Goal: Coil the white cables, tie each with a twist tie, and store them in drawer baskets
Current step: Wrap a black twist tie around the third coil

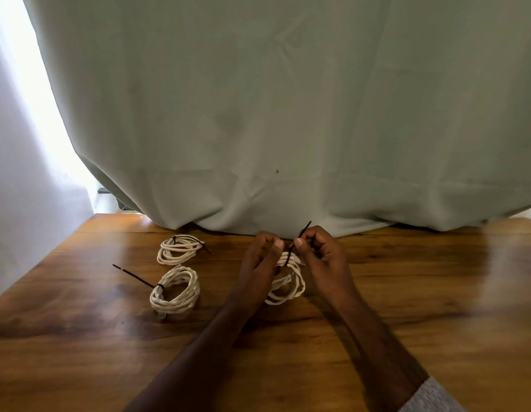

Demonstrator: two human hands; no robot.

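Observation:
A coiled white cable (291, 285) hangs between my hands just above the wooden table (407, 292). My left hand (262, 257) grips the top of this coil. My right hand (317, 251) pinches a black tie (298, 237) that wraps the coil's top, its free end pointing up and right. Two more white coils lie to the left: a far coil (179, 248) and a near coil (175, 292), each bound with a black tie. The near coil's tie tail (133, 276) sticks out to the left.
A pale green curtain (288, 114) hangs down onto the table's far edge right behind my hands. A white sheer curtain (26, 173) and bright window light are at the left. No drawer or basket is in view.

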